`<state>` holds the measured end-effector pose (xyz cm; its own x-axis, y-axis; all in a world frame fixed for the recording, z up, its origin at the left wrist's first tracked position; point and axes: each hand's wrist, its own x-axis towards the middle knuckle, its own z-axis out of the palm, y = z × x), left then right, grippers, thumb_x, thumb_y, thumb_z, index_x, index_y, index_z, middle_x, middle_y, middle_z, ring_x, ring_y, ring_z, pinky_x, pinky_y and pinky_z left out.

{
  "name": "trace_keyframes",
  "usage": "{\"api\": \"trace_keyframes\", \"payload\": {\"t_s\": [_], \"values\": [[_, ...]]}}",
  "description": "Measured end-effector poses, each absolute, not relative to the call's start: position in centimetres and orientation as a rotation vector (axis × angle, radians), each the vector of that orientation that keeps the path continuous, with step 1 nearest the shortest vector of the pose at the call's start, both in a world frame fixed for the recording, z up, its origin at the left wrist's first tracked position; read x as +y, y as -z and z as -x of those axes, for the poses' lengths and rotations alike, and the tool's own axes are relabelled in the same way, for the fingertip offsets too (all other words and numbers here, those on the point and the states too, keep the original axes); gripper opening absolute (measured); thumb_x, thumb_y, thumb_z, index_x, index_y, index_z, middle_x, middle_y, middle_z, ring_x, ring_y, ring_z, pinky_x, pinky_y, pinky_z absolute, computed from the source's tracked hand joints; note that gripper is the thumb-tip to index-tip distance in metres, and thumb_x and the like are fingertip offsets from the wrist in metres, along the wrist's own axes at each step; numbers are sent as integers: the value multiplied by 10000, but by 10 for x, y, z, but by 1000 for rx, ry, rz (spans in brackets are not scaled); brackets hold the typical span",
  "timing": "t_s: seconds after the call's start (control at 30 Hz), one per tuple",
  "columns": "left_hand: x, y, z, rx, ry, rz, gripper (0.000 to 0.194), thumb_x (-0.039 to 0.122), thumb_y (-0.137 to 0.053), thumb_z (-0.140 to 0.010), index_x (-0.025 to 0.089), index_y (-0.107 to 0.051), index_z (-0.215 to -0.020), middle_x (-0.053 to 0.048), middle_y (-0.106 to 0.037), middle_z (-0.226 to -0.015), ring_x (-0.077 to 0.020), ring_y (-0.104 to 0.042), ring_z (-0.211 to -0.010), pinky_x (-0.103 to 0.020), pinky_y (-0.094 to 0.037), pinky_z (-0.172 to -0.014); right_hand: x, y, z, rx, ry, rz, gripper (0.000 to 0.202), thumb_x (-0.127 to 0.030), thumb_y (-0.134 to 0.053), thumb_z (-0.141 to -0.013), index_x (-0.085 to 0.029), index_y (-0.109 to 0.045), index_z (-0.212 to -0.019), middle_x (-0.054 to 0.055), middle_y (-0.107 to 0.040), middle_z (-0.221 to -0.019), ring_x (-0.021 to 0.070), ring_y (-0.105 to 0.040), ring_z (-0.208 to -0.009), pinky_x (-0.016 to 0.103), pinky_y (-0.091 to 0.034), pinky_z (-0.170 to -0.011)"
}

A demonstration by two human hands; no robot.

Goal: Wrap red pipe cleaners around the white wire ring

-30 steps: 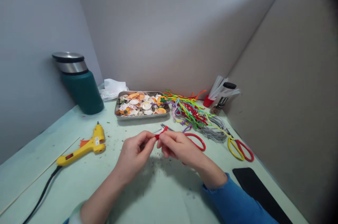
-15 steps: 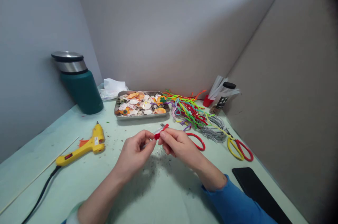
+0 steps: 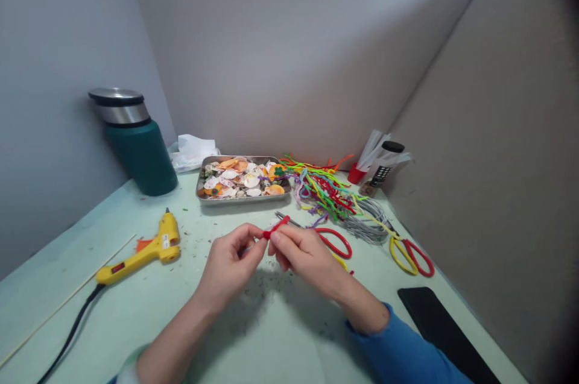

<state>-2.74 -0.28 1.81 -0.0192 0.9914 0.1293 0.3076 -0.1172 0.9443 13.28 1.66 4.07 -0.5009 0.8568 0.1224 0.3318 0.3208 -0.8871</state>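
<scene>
A short piece of red pipe cleaner [image 3: 281, 223] is pinched between both hands over the middle of the table. My left hand [image 3: 234, 260] grips its lower left end with thumb and forefinger. My right hand [image 3: 302, 251] holds it close beside, thumb on top, and the free end sticks out up and to the right. The fingertips hide part of the piece. Just behind and right of my right hand lie scissors with a red handle loop [image 3: 335, 243], partly covered by that hand.
A yellow glue gun [image 3: 140, 257] with its cord and a thin stick lie left, before a green bottle [image 3: 140, 152]. Behind are a metal tray [image 3: 244, 200] of shells and a pile of pipe cleaners [image 3: 323, 191]. Right are more scissors [image 3: 409, 256] and a black flat object [image 3: 441, 324].
My right hand has shifted slightly left and down along the red pipe cleaner, uncovering more of the scissors behind it. My left hand stays nearly in place.
</scene>
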Motion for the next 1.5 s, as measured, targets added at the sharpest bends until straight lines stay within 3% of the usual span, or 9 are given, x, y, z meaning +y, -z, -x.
{"api": "trace_keyframes", "payload": {"t_s": [0.23,0.43,0.7,1.27,1.5], "values": [[-2,-18,28,1328,-1247,-1392,136,302,-565,-770,170,-595,-755,22,-540,-591,-114,-456,-554,-212,-337,-515,9,-36,-125,-2113,-1013,1035,291,-256,-393,-920,-176,-524,-673,-47,-483,-551,80,-443,-530,202,-296,-530],[-1,-19,28,1148,-1200,-1380,155,310,-542,-808,171,-556,-739,24,-545,-630,-106,-462,-594,-206,-359,-552,10,-35,-126,-2135,-1011,1034,282,-265,-388,-924,-176,-530,-698,-50,-476,-564,77,-444,-545,195,-294,-538],[-2,-20,30,1147,-1195,-1265,263,363,-528,-832,165,-539,-659,60,-391,-512,-67,-271,-487,-190,-201,-433,9,-36,-125,-2197,-948,1030,286,-230,-392,-915,-175,-503,-659,-57,-458,-561,72,-412,-539,209,-254,-524],[-1,-20,28,1127,-1239,-1078,267,415,-615,-773,164,-543,-714,92,-279,-481,-53,-178,-457,-209,-136,-420,12,-32,-127,-2092,-914,1031,313,-225,-403,-908,-167,-484,-612,-60,-442,-522,66,-399,-516,201,-271,-533],[-3,-22,27,1016,-1237,-985,188,338,-628,-758,163,-575,-797,94,-279,-467,-55,-177,-442,-225,-120,-419,14,-29,-127,-2040,-899,1044,314,-225,-406,-905,-166,-491,-608,-55,-451,-517,71,-418,-528,198,-278,-534]]}}
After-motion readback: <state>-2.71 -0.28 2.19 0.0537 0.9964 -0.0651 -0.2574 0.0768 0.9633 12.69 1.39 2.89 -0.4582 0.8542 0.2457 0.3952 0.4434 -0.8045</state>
